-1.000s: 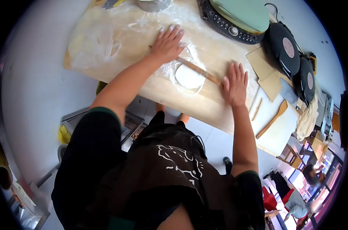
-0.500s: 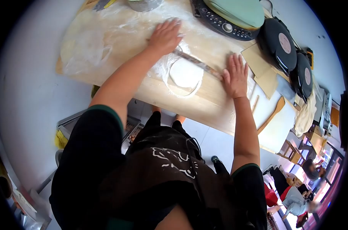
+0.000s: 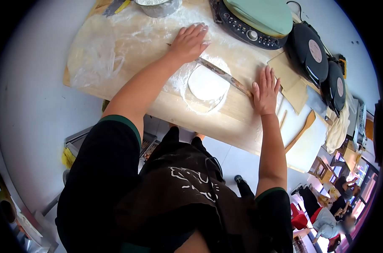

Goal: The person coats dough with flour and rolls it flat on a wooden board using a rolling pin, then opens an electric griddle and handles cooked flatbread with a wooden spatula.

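Note:
A thin rolling pin [image 3: 225, 76] lies slantwise over the upper edge of a round white sheet of dough [image 3: 207, 84]. Near the pin's upper left end, my left hand [image 3: 190, 42] rests flat on it with fingers stretched out. My right hand [image 3: 266, 91] lies at the lower right end, palm down and fingers extended. Neither hand is wrapped round the pin. White flour surrounds the dough on the wooden board [image 3: 174, 101].
A green-lidded round griddle [image 3: 259, 17] stands at the top, with two black round appliances [image 3: 310, 52] to its right. A metal bowl [image 3: 159, 8], plastic bag [image 3: 92, 55], wooden spatula [image 3: 302, 131] and brown paper [image 3: 293, 90] lie around. People [image 3: 326, 223] sit at lower right.
The pin and both hands have shifted slightly relative to the dough, which now shows partly under the pin. The camera view has also moved a little.

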The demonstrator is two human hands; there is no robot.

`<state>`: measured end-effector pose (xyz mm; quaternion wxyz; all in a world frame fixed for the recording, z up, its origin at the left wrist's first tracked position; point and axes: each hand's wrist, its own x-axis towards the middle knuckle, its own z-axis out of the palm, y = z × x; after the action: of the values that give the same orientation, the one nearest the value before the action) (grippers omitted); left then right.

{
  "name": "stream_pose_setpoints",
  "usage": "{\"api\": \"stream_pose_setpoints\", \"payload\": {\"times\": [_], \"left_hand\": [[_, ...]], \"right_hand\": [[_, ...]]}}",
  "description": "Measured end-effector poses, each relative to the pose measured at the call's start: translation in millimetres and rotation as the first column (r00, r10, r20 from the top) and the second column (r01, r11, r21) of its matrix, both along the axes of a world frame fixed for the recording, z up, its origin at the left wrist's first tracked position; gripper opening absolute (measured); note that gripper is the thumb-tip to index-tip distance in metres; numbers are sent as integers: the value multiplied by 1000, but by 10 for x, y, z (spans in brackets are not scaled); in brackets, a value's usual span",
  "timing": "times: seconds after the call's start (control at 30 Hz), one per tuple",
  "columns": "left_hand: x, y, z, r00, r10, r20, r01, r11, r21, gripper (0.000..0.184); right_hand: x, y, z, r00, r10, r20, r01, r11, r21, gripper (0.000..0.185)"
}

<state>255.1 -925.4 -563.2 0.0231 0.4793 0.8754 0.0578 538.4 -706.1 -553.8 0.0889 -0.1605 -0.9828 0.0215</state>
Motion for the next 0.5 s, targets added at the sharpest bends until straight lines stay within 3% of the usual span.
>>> {"api": "stream_pose_setpoints", "payload": {"times": [0.07,0.1,0.13,0.23,0.27,0.3,0.4,0.5], "left_hand": [[182,-138,6,999,-40,-27,40,999,-32,65],[368,-330,155,994,-30,108,51,979,-199,66],[595,-767,137,986,-165,-17,164,984,-66,65],[681,-1269,-48,975,-214,59,208,974,85,62],[647,-1274,-50,972,-229,59,220,967,130,61],[498,-1057,-128,982,-170,-79,175,983,59,59],[-103,-138,-177,987,-68,-142,104,958,265,58],[-94,107,-153,992,-67,-107,75,995,72,61]], "right_hand": [[384,-343,-85,1000,17,24,-16,999,-35,65],[542,-618,1,995,8,98,1,996,-91,69],[744,-868,69,991,54,126,-37,990,-137,73],[1006,-1420,341,976,184,113,-126,910,-394,76],[897,-1293,247,973,191,127,-141,935,-325,74],[795,-1084,210,976,179,125,-142,955,-258,72],[187,-206,41,997,81,14,-80,994,-68,67],[174,-82,7,999,-24,40,23,1000,2,67]]}}
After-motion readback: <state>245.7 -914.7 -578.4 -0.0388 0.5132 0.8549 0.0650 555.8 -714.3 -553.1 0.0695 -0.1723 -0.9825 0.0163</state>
